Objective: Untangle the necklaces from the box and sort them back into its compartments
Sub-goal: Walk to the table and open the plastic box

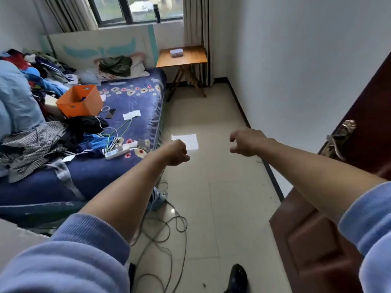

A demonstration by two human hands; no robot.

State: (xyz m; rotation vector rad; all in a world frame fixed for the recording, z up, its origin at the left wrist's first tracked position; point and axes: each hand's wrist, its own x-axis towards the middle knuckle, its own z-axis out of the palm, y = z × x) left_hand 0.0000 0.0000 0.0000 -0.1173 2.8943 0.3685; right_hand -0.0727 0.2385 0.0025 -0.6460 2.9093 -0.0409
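- The small white rectangular box stands on the brown wooden folding table, far back.
- This table is just right of the blue flowered bed.
- The orange open box sits on the bed.

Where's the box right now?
Head view, upper centre: the box sits on the wooden table between the bed and the curtain, below the window.

Pale glossy floor tiles spread beneath the left grip and right grip, a cluttered blue bed left of them, a wooden worktop and curtained window far beyond, white wall and brown door rightward.
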